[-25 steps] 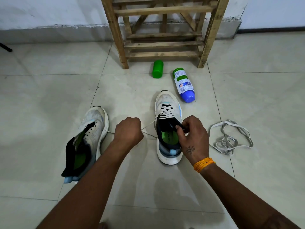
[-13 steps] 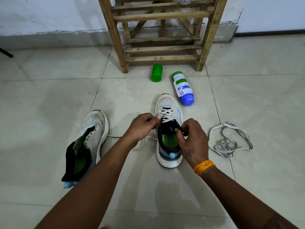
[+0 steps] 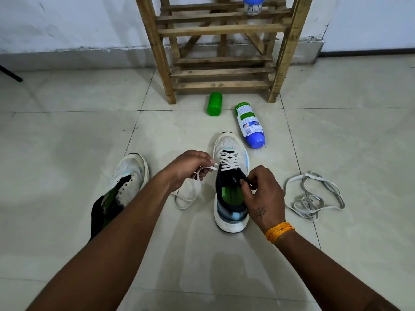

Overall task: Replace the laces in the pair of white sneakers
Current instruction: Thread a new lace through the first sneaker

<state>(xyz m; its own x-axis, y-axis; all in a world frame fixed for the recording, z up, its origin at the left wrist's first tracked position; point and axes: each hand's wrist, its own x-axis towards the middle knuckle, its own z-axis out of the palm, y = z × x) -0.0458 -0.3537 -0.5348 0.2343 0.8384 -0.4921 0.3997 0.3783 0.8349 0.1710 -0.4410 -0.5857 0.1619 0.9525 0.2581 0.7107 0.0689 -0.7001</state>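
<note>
The left hand [image 3: 190, 168] pinches the lace [image 3: 207, 169] end at the sneaker [image 3: 231, 182]'s nine o'clock, ready for threading. The right hand [image 3: 261, 194] grips the tongue [image 3: 233, 179], steadying it.

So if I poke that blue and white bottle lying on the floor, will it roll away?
Probably. The bottle lies on its side on smooth tile floor, and its body looks round. It would likely roll sideways. How heavy it is can't be told.

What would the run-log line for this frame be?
left hand: pinches white lace | right hand: grips white sneaker's dark tongue | laced partway | other white sneaker: unlaced
</note>
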